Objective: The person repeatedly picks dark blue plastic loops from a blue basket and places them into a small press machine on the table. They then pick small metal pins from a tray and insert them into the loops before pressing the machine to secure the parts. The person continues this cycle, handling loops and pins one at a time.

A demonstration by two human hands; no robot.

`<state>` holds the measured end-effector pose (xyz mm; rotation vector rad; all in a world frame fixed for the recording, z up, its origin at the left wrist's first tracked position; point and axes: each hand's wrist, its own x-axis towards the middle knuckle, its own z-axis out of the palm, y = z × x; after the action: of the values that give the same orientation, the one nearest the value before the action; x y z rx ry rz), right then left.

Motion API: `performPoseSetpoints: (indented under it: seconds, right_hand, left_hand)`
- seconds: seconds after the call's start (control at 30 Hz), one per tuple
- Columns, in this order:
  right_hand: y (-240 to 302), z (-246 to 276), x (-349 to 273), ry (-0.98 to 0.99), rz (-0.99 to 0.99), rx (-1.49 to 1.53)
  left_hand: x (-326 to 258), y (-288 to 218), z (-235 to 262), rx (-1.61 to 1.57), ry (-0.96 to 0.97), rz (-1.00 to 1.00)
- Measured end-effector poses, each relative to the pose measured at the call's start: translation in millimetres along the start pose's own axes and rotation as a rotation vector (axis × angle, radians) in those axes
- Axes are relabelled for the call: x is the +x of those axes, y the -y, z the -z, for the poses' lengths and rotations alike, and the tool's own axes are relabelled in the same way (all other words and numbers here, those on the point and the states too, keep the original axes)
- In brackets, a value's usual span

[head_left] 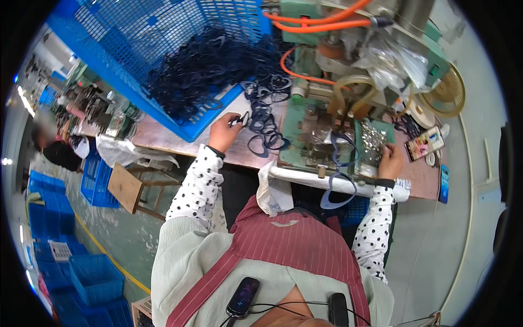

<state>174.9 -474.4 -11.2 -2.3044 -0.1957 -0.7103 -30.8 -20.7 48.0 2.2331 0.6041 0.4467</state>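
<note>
My left hand [223,132] is closed at the near right corner of a blue crate, its fingertips pinching a dark looped piece [244,119]. Beside it on the table lie several dark blue, flat looped pieces [262,121]. My right hand [390,162] has its fingers drawn together at the edge of a pile of small shiny metal parts [372,137]; whatever is between the fingertips is too small to make out. Between my hands, a longer blue looped strip [342,184] hangs from the green bench machine [297,131] over its front edge.
The blue crate [122,92] holds a heap of dark looped pieces [204,68]. Orange hoses [327,25] run above the machine. A phone [425,144] and a fan [444,90] are at the right. A wooden stool [126,188] and stacked blue crates [95,278] stand at the left.
</note>
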Motion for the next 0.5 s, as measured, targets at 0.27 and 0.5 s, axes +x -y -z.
performPoseSetpoints:
  seconds: [0.27,0.5]
  right_hand:
    - [8,-15,-3,-0.007,0.033,0.080]
    - [35,2,-4,-0.093,-0.003,-0.068]
  left_hand:
    - [24,36,-37,-0.094,0.376,0.305]
    - [15,47,-46,0.133,-0.260,-0.164]
